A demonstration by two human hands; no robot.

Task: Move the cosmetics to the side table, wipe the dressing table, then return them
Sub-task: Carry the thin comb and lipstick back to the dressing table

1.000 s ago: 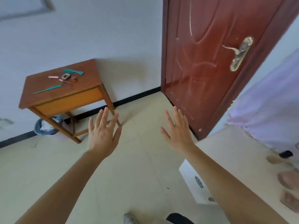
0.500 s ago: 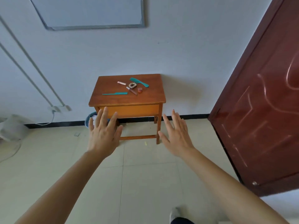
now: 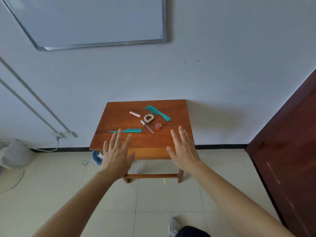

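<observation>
A small wooden table stands against the wall ahead. On it lie a teal tail comb, a teal wide-tooth comb, a pink tube, a beige scrunchie, a lip gloss stick and a small red jar. My left hand and my right hand are both stretched out in front of the table with fingers spread, holding nothing and touching nothing.
A whiteboard hangs on the wall above. A dark red door stands at the right. A white bag, a cable and a blue object lie on the tiled floor left of the table.
The view has swung left and moved closer, so the table is now centred and larger. Both hands stay outstretched and spread, now overlapping the table's front edge.
</observation>
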